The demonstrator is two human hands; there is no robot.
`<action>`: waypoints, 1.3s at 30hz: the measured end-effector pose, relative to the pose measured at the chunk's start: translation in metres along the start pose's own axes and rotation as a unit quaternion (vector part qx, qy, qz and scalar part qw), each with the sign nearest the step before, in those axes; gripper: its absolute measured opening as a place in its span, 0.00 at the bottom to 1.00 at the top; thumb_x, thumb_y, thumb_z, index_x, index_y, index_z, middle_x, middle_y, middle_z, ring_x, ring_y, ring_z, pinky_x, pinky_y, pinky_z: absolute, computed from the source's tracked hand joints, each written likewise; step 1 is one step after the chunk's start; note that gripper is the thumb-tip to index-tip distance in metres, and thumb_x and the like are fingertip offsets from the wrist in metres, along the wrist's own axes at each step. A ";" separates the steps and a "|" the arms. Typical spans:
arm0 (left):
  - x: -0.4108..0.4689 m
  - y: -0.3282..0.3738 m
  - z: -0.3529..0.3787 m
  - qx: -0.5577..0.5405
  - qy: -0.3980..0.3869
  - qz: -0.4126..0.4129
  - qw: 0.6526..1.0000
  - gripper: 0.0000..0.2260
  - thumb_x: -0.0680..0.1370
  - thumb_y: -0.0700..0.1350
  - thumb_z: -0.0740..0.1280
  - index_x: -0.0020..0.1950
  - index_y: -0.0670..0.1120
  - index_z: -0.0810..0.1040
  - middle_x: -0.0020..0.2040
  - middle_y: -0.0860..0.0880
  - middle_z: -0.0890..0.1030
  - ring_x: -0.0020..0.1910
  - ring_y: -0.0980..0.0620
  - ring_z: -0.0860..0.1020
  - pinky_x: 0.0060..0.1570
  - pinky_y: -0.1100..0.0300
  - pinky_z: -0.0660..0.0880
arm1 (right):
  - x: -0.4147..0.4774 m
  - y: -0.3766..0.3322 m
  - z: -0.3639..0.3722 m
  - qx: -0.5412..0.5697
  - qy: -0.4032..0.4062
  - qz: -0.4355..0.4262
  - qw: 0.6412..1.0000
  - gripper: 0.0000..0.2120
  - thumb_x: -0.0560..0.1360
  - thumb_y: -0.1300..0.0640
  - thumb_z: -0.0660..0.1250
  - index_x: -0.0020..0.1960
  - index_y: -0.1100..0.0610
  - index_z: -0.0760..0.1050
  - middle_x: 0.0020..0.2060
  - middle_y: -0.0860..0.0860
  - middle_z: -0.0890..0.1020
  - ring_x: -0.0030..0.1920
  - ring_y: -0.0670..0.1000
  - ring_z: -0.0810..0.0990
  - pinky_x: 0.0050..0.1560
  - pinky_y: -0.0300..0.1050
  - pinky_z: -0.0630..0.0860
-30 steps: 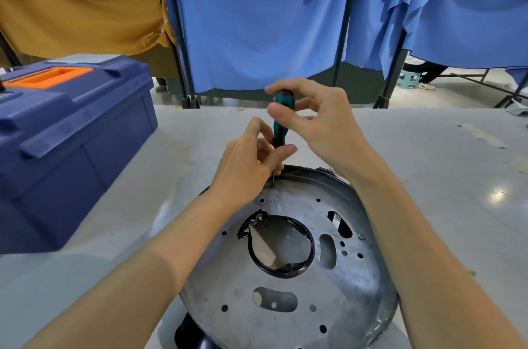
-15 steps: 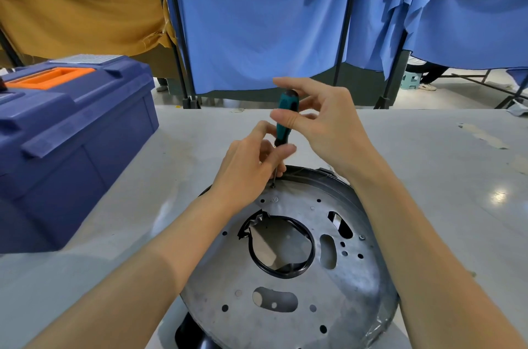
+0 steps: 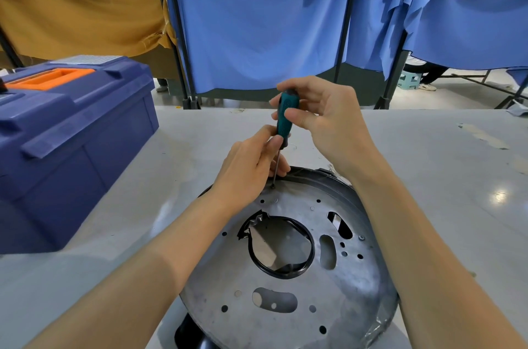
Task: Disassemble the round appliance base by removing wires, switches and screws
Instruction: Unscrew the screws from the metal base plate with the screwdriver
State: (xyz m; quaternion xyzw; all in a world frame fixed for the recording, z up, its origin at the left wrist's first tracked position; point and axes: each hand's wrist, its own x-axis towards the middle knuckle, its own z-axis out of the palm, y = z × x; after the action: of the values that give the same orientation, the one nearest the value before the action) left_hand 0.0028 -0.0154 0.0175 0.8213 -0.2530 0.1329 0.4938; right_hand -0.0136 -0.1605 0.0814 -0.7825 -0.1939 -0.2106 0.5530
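- Your right hand [image 3: 328, 123] pinches the green screwdriver [image 3: 287, 117] handle.
- Your left hand [image 3: 248, 168] pinches its thin shaft.
- The tip touches the round metal base [image 3: 285, 277] on the table [image 3: 428, 163].

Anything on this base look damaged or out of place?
Yes: the black ring lining the central opening of the round base is crumpled and pulled away at its upper left, leaving a jagged edge.

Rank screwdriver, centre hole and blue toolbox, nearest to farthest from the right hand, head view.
1. Screwdriver: gripped in the right hand.
2. Centre hole: below it, in the round base.
3. Blue toolbox: far left on the table.
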 end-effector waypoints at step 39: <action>0.002 -0.002 0.000 0.019 0.017 -0.008 1.000 0.07 0.82 0.51 0.59 0.50 0.49 0.73 0.35 0.51 0.83 0.37 0.51 0.82 0.45 0.44 0.79 | 0.002 -0.005 -0.007 -0.042 -0.075 0.017 0.996 0.17 0.77 0.68 0.65 0.62 0.55 0.77 0.52 0.52 0.82 0.50 0.54 0.82 0.56 0.43 0.79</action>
State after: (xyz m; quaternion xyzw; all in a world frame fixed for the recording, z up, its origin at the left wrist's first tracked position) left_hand 0.0053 -0.0150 0.0169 0.8303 -0.2352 0.1478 0.4831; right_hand -0.0158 -0.1655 0.0888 -0.8216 -0.2121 -0.1499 0.5075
